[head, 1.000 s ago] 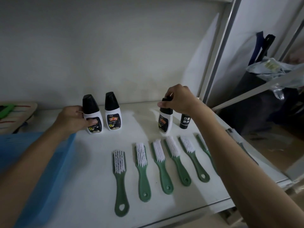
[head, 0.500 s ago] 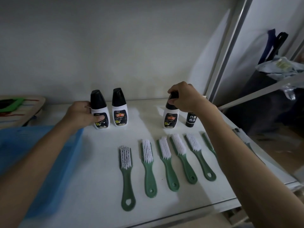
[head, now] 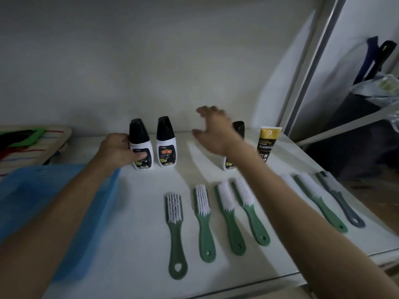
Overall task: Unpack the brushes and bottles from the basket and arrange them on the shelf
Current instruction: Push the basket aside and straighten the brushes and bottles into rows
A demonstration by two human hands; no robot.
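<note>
Blue translucent plastic basket at far left on the white shelf board, partly under the person's left forearm. Behind it, a striped woven mat with a green-edged object on top, too dim to identify.

Left hand wrapped around the first white bottle with tapered black cap; thumb across the label, fingers clamped on the body. Bottle upright, near the back wall. Just beside it, not touching as far as can be told, a second white bottle with black cap and red-gold label, upright.

Right hand raised above the shelf between the second and third bottles, fingers spread apart, motion-blurred, gripping nothing. Behind its wrist a third black-capped white bottle, mostly hidden, upright. Right of it a gold and black tube standing on its cap.

Front row: green plastic brushes with white bristles lying bristles up, handles toward the person; four show clear of the right forearm, one more is mostly hidden under it, and a further one lies beyond. Last at right, a grey-handled brush near the shelf edge
</note>
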